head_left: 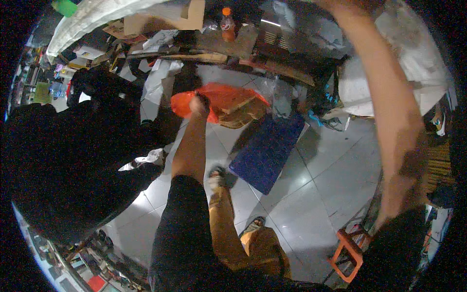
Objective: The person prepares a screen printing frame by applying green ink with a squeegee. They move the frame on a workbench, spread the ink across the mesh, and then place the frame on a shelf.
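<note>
My left hand (pixel 198 104) is closed round the gathered end of an orange-red plastic bag (pixel 221 97), low over the tiled floor. Brown, cardboard-like material (pixel 242 113) shows along the bag's lower right side. My right arm stretches up and forward on the right. Only part of my right hand (pixel 335 7) comes into view at the top edge; its fingers are hidden, so what it touches cannot be seen. Just right of the bag lie a clear plastic bag (pixel 281 100) and a dark blue flat panel (pixel 270 153) on the floor.
A person in black (pixel 73 160) is close on my left. Ahead, a cluttered low table (pixel 243 47) carries a bottle of orange drink (pixel 227 25) and cardboard (pixel 165 17). A white sack (pixel 357 87) stands at right; an orange-brown frame (pixel 346 255) is near my right side.
</note>
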Demonstrator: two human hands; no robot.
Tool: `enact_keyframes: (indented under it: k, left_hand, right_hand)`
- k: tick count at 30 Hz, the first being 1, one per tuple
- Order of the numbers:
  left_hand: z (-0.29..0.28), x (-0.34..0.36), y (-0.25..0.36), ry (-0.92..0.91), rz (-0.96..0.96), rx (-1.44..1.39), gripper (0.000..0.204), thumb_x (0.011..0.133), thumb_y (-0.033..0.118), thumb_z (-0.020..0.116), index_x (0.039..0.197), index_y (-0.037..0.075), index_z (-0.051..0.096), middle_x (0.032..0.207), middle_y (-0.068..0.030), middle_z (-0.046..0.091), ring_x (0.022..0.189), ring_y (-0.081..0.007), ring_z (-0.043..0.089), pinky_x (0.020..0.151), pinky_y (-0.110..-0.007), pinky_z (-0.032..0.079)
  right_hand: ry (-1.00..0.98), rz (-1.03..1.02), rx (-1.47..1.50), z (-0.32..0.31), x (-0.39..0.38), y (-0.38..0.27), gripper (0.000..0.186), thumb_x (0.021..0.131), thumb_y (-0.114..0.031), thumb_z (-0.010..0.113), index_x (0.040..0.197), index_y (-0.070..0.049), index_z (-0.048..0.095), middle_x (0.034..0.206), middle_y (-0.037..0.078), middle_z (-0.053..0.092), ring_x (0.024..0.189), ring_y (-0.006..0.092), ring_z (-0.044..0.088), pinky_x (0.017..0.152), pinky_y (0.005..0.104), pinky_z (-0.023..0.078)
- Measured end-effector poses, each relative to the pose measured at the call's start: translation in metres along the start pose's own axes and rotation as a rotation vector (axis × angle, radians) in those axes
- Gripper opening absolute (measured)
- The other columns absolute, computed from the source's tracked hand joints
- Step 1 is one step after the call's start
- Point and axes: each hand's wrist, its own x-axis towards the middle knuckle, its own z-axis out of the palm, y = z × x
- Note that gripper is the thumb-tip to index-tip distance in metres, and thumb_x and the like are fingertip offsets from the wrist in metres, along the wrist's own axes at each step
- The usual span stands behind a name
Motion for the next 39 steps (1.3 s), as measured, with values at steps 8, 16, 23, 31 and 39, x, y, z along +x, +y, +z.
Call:
enact_keyframes:
  k: [8,16,23,31,39]
  left_hand:
    - [0.072,-0.118,0.219,0.376,-0.424,-0.369,0.017,0.086,0.016,0.041,0.07,0.01,0.044,0.058,-0.0027,0.043,0.048,-0.0161,0.04,0.043,-0.029,0.033]
    - [0.126,-0.343,0.359,0.527,-0.45,-0.467,0.018,0.088,0.019,0.043,0.073,0.009,0.046,0.06,-0.0003,0.039,0.052,-0.0121,0.038,0.044,-0.024,0.031]
    - [0.124,-0.495,0.485,0.58,-0.237,-0.646,0.027,0.087,0.018,0.048,0.065,0.016,0.033,0.054,0.0045,0.026,0.044,-0.0067,0.024,0.037,-0.02,0.019]
    - [0.114,-0.645,0.564,0.789,-0.053,-0.679,0.026,0.088,0.019,0.044,0.064,0.017,0.035,0.053,0.0069,0.027,0.043,-0.0059,0.027,0.038,-0.019,0.02]
    - [-0.022,-0.809,0.559,1.273,0.314,-0.71,0.018,0.087,0.021,0.048,0.076,0.016,0.035,0.058,0.0043,0.028,0.047,-0.007,0.027,0.04,-0.021,0.02]
  right_hand:
    - [-0.187,0.14,0.244,-0.034,-0.022,0.001,0.045,0.073,-0.047,0.055,0.097,-0.01,0.057,0.1,0.01,0.057,0.088,0.023,0.054,0.069,0.0416,0.038]
    - [-0.366,0.254,0.65,-0.073,-0.046,0.041,0.055,0.074,-0.044,0.058,0.117,-0.011,0.046,0.126,0.013,0.04,0.114,0.0302,0.041,0.085,0.0515,0.032]
    - [-1.004,0.449,1.394,-0.163,-0.232,0.091,0.055,0.073,-0.03,0.064,0.117,-0.002,0.046,0.117,0.021,0.046,0.107,0.036,0.044,0.092,0.0405,0.035]
    - [-2.675,0.643,2.18,-0.256,-0.295,-0.021,0.055,0.084,-0.046,0.048,0.118,-0.003,0.046,0.117,0.009,0.052,0.106,0.0255,0.05,0.089,0.0412,0.039]
    - [-2.361,-0.861,1.451,-0.488,-0.246,-0.161,0.037,0.083,-0.037,0.055,0.099,-0.004,0.06,0.089,0.011,0.06,0.07,0.0203,0.057,0.054,0.0382,0.048]
